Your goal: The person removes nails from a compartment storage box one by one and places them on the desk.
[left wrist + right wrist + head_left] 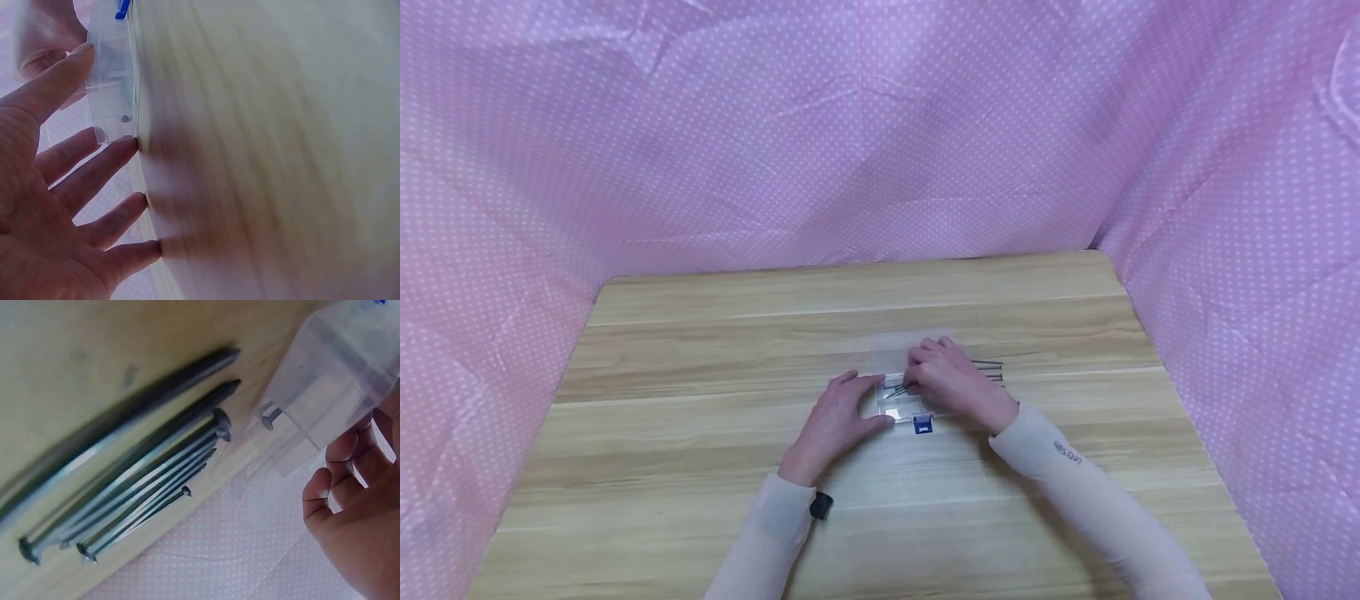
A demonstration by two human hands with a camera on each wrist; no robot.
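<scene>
A clear plastic compartment box (901,414) lies on the table with its lid (891,354) folded back. A blue latch (922,424) is on its front. My left hand (833,421) holds the box at its left end, thumb at the front wall and fingertips at the end wall. My right hand (947,375) reaches over the box with curled fingers, pinching thin nails (896,391) inside it; the fingertips are partly hidden. A nail head (269,422) shows through the box wall. Several loose nails (144,450) of different sizes lie right of the box.
The wood-grain table (700,358) has a pink dotted cloth (820,150) hanging behind it and at both sides. A black band piece (822,506) sits at the left sleeve's cuff.
</scene>
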